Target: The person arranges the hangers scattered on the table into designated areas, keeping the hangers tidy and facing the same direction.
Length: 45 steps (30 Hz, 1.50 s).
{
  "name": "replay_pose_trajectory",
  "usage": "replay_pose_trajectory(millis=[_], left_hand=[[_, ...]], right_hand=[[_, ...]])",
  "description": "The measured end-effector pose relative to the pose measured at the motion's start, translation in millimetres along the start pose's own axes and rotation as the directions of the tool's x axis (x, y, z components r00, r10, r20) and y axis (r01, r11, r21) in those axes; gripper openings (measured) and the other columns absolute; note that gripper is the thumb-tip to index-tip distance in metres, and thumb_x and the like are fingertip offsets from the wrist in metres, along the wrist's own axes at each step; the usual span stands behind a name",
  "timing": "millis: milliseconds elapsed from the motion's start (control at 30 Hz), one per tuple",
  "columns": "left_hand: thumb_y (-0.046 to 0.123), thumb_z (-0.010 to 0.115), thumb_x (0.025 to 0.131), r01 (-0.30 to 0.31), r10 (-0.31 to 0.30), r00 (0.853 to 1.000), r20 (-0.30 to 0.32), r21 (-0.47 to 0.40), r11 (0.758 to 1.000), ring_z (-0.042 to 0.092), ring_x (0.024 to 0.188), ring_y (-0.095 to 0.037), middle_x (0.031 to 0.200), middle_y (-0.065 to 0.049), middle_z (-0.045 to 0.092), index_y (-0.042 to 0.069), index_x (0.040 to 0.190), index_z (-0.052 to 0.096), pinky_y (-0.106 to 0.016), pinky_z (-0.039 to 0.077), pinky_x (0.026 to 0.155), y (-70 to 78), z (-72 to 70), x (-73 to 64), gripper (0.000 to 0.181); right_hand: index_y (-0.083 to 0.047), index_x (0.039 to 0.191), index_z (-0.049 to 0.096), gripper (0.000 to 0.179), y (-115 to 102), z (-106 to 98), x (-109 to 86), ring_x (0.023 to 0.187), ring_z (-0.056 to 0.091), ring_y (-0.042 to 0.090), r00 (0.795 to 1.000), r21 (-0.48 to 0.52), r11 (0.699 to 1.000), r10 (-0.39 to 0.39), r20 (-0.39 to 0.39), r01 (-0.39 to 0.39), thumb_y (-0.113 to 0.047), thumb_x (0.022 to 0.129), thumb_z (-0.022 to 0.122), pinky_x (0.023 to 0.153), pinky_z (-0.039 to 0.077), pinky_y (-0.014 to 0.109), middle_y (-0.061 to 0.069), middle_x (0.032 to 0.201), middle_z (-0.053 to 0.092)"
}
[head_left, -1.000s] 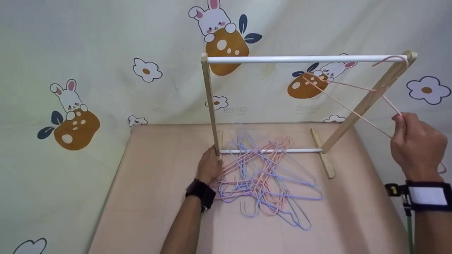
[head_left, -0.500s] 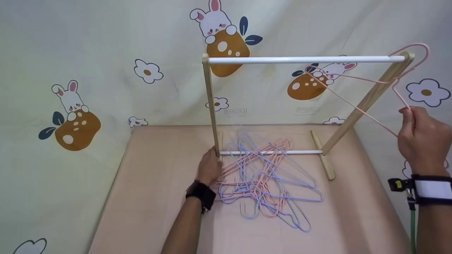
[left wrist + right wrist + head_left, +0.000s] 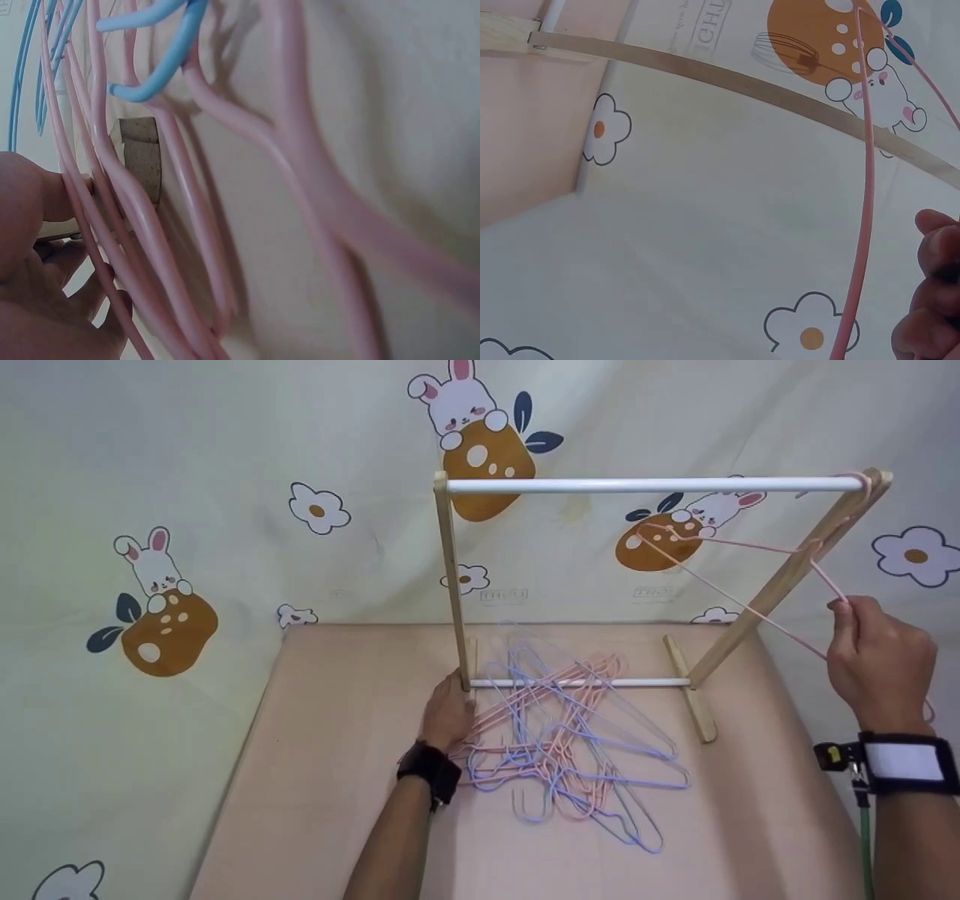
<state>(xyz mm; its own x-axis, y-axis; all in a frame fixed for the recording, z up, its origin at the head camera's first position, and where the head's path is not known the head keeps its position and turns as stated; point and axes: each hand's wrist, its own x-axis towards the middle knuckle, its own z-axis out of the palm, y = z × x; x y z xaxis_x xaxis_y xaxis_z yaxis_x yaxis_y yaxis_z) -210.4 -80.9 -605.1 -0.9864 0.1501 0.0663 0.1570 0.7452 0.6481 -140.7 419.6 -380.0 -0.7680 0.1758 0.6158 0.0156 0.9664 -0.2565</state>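
Observation:
In the head view my right hand [image 3: 881,660] pinches one side of a pink wire hanger [image 3: 750,546] between thumb and curled fingers. The hanger's hook overlaps the right end of the rack's white top bar [image 3: 600,486], beside the right wooden post [image 3: 772,585]. Low on the left, my left hand [image 3: 448,711] grips the foot of the left wooden post [image 3: 454,577]. The left wrist view has its thumb and fingers around the wood, behind pink hanger wires [image 3: 157,240]. The right wrist view catches curled fingers [image 3: 930,300] at its edge.
A tangled pile of pink and blue wire hangers [image 3: 637,780] lies on the beige tabletop [image 3: 337,825], across the rack's lower white bar [image 3: 652,682]. The rack's right foot [image 3: 694,705] stands beyond the pile. Behind hangs a cloth backdrop [image 3: 360,427] with rabbits and flowers.
My right hand first lifted the pink hanger up and right, then brought it down and left, its hook now at the bar's right end. My left hand stays at the post's foot.

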Motion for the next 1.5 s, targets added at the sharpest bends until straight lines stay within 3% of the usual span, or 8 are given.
replay_pose_trajectory(millis=[200,433,600,733,933,1200,1333,1500], left_hand=[[0.004,0.068,0.103,0.036,-0.035,0.999,0.025,-0.003,0.999,0.048,0.148,-0.049,0.157,-0.034,0.051,-0.014,0.159,0.041,-0.055,0.037,0.124,0.8,0.2,-3.3,0.065],[0.006,0.067,0.105,0.055,-0.055,0.997,0.049,0.015,0.998,0.047,0.149,-0.047,0.158,-0.032,0.052,-0.013,0.16,0.039,-0.053,0.038,0.125,3.5,-2.7,-1.7,0.064],[0.004,0.067,0.104,0.024,-0.024,0.999,0.045,0.015,1.0,0.05,0.145,-0.048,0.152,-0.033,0.055,-0.014,0.158,0.04,-0.054,0.041,0.122,3.8,-4.8,-1.2,0.063],[0.004,0.066,0.105,0.03,-0.03,0.997,0.068,0.001,1.0,0.049,0.147,-0.048,0.153,-0.032,0.055,-0.013,0.159,0.04,-0.053,0.039,0.123,4.7,-7.3,1.1,0.063],[0.003,0.064,0.106,0.061,-0.056,0.991,0.121,-0.033,0.998,0.043,0.152,-0.047,0.159,-0.032,0.05,-0.01,0.164,0.035,-0.051,0.032,0.128,2.7,-11.3,1.4,0.066],[0.004,0.065,0.106,0.108,-0.096,0.975,0.201,-0.048,0.993,0.037,0.157,-0.043,0.167,-0.029,0.043,-0.004,0.17,0.028,-0.048,0.026,0.131,-1.6,-17.5,9.5,0.074],[0.009,0.065,0.109,0.15,-0.14,0.962,0.233,-0.026,0.988,0.033,0.16,-0.04,0.171,-0.026,0.038,-0.001,0.172,0.023,-0.045,0.022,0.132,-2.5,-14.0,12.1,0.076],[0.006,0.067,0.108,0.127,-0.113,0.968,0.223,-0.051,0.991,0.043,0.154,-0.04,0.161,-0.026,0.049,-0.004,0.171,0.026,-0.045,0.03,0.129,-1.8,-12.3,8.0,0.076]], right_hand=[[0.018,0.12,0.066,0.044,-7,1,-5.5,0.072,0.058,0.052,0.999,-0.001,0.999,0.033,0.008,-0.033,-0.022,0.118,0.048,0.063,0.028,0.028,0.037,0.089,0.065],[0.014,0.136,0.06,0.048,-8,2,-9.0,0.116,0.055,0.057,0.998,-0.017,1.0,0.004,-0.061,-0.005,-0.028,0.117,0.047,0.096,0.042,0.067,0.038,0.122,0.06],[0.007,0.14,0.059,0.052,-18,2,-18.6,0.14,0.049,0.05,0.98,0.012,0.999,-0.033,-0.197,0.036,-0.036,0.114,0.045,0.12,0.032,0.066,0.033,0.143,0.055],[0.006,0.134,0.061,0.045,-39,8,-35.4,0.141,0.047,0.046,0.961,0.054,0.994,-0.073,-0.267,0.091,-0.032,0.113,0.048,0.124,0.028,0.062,0.028,0.144,0.056],[0.01,0.123,0.066,0.039,-71,36,-75.7,0.119,0.051,0.054,0.965,0.177,0.963,-0.168,-0.201,0.205,-0.023,0.106,0.055,0.107,0.037,0.055,0.033,0.13,0.063],[0.006,0.119,0.071,0.03,-91,92,-151.7,0.107,0.058,0.047,0.981,0.369,0.912,-0.192,0.005,0.177,-0.015,0.098,0.067,0.085,0.044,0.053,0.025,0.12,0.069],[0.003,0.117,0.071,0.025,-103,111,-188.0,0.095,0.059,0.036,0.97,0.418,0.896,-0.216,0.111,0.151,-0.006,0.095,0.072,0.077,0.046,0.044,0.018,0.107,0.069],[-0.001,0.108,0.074,0.019,-117,127,-223.8,0.085,0.06,0.024,0.939,0.446,0.883,-0.267,0.216,0.148,0.001,0.089,0.078,0.068,0.051,0.04,0.007,0.092,0.066]])
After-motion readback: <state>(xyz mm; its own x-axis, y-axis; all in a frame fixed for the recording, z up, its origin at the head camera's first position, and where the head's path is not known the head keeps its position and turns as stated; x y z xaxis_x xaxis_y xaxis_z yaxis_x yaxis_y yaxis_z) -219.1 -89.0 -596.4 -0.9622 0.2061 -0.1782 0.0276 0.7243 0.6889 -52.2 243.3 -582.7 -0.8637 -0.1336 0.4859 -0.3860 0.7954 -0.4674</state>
